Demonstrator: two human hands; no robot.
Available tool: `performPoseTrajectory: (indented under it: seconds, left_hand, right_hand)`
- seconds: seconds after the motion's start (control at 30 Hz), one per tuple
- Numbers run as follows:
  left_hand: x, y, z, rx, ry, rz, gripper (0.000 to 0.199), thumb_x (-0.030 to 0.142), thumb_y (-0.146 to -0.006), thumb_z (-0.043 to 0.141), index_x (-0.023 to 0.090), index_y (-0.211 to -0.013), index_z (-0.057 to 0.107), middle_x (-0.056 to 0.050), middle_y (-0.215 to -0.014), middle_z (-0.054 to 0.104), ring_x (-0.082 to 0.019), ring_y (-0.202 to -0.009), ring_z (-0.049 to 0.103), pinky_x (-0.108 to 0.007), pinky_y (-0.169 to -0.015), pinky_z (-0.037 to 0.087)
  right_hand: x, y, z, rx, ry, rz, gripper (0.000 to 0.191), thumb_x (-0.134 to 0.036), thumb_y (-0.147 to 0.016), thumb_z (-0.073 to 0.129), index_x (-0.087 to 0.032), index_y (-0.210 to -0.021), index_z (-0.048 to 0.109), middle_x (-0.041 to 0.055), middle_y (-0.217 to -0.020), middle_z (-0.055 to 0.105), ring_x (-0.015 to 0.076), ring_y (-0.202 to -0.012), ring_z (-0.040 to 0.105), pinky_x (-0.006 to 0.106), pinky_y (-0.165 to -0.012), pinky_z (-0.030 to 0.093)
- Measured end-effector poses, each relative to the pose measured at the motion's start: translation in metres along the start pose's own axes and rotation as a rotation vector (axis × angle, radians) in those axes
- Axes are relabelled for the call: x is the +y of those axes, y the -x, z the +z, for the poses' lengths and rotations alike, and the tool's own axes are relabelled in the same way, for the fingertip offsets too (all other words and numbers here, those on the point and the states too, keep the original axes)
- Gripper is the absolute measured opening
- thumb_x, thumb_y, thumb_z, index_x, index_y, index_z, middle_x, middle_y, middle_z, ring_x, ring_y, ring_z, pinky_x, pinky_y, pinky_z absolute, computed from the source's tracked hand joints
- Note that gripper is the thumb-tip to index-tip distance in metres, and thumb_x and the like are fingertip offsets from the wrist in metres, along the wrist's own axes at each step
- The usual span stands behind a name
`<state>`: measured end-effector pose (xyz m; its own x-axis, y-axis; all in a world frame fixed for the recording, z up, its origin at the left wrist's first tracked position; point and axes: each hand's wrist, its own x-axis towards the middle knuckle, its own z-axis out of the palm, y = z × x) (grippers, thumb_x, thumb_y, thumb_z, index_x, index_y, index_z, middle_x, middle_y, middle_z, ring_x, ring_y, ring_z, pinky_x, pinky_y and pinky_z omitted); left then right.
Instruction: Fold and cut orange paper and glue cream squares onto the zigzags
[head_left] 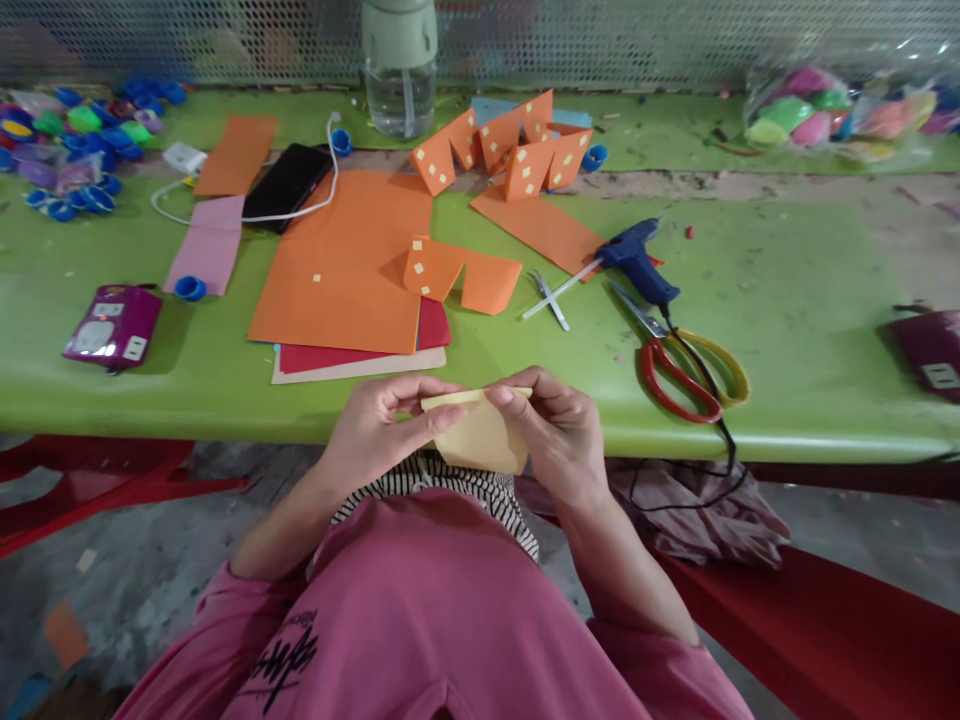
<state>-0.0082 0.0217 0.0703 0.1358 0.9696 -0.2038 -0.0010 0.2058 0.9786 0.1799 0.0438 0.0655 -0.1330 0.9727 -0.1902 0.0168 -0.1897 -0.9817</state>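
The left hand (390,425) and the right hand (559,430) each pinch one side of a pale yellow paper (484,435), its upper margin folded over, just off the middle of the counter's (810,270) near edge, above the lap. With nothing beneath it, the paper would probably crease askew if one thumb pressed harder than the other, and a slackened pinch could drop it to the lap or floor. Toward the right of that near edge, the scissors (679,365) lie open across the cord (724,438) of the glue gun (637,258); an elbow snagging the hanging cord might drag both over the edge. The gun's glue stick (559,290) crosses the tweezers (551,302), so tugging either could shift the other. Nearer the far edge, the folded orange pieces (525,160) look easy to topple if something knocked them.
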Motion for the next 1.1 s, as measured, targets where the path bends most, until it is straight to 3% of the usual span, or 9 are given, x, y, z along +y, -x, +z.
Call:
performPoseTrajectory:
  seconds: [0.2,0.3,0.4,0.5,0.57,0.7,1.1]
  left_hand:
    - [0.0,0.001,-0.001,0.043,-0.008,0.019,0.022,0.043,-0.086,0.076,0.022,-0.092,0.079,-0.002,-0.084,0.079,-0.014,-0.077,0.072,-0.021,-0.067,0.056]
    - [-0.001,0.0,-0.003,0.042,0.024,0.009,0.02,0.04,-0.082,0.079,0.022,-0.089,0.079,-0.003,-0.089,0.08,-0.015,-0.08,0.072,-0.023,-0.071,0.058]
    - [0.0,-0.002,-0.007,0.018,0.044,-0.002,0.024,0.04,-0.08,0.08,0.02,-0.093,0.078,-0.004,-0.09,0.08,-0.015,-0.078,0.072,-0.024,-0.071,0.058]
    - [0.001,-0.004,-0.01,-0.037,0.027,0.008,0.033,0.049,-0.088,0.071,0.019,-0.097,0.078,-0.005,-0.084,0.077,-0.016,-0.075,0.07,-0.025,-0.068,0.055]
    - [0.001,-0.005,-0.01,-0.037,-0.001,0.015,0.037,0.052,-0.091,0.065,0.018,-0.093,0.078,-0.004,-0.08,0.075,-0.015,-0.074,0.068,-0.024,-0.066,0.053]
    - [-0.001,-0.007,-0.008,0.023,-0.057,0.01,0.033,0.05,-0.088,0.07,0.018,-0.08,0.076,-0.001,-0.072,0.069,-0.011,-0.066,0.059,-0.021,-0.059,0.046]
    - [-0.003,-0.005,-0.007,0.026,-0.144,0.035,0.03,0.048,-0.091,0.066,0.018,-0.087,0.074,-0.001,-0.076,0.068,-0.012,-0.069,0.059,-0.022,-0.062,0.047]
  right_hand:
    - [0.0,0.0,0.0,0.018,0.018,-0.004,0.038,-0.057,-0.075,0.08,-0.021,-0.074,0.067,-0.0031,-0.058,0.059,0.0081,-0.05,0.049,0.021,-0.043,0.036]
    - [-0.001,-0.001,-0.001,0.039,-0.001,-0.003,0.037,-0.056,-0.077,0.08,-0.022,-0.075,0.067,-0.0029,-0.06,0.06,0.0086,-0.05,0.05,0.021,-0.043,0.038]
    - [-0.001,-0.004,-0.004,0.036,-0.037,0.017,0.037,-0.056,-0.075,0.081,-0.022,-0.075,0.067,-0.0033,-0.06,0.062,0.0082,-0.049,0.051,0.02,-0.041,0.039]
    - [0.0,-0.007,-0.005,0.013,-0.063,0.052,0.039,-0.057,-0.074,0.082,-0.021,-0.075,0.066,-0.0036,-0.059,0.063,0.0077,-0.047,0.053,0.019,-0.04,0.038]
    - [0.0,-0.008,-0.004,0.002,-0.058,0.056,0.039,-0.057,-0.073,0.083,-0.021,-0.075,0.066,-0.0038,-0.058,0.062,0.0071,-0.047,0.052,0.018,-0.04,0.037]
    - [0.001,-0.006,-0.002,-0.021,-0.032,0.049,0.04,-0.057,-0.075,0.081,-0.021,-0.076,0.066,-0.004,-0.058,0.06,0.0069,-0.047,0.049,0.019,-0.04,0.034]
    - [0.003,-0.006,-0.003,-0.043,0.021,0.041,0.04,-0.06,-0.08,0.076,-0.021,-0.078,0.065,-0.0052,-0.055,0.052,0.0068,-0.046,0.044,0.021,-0.04,0.03]
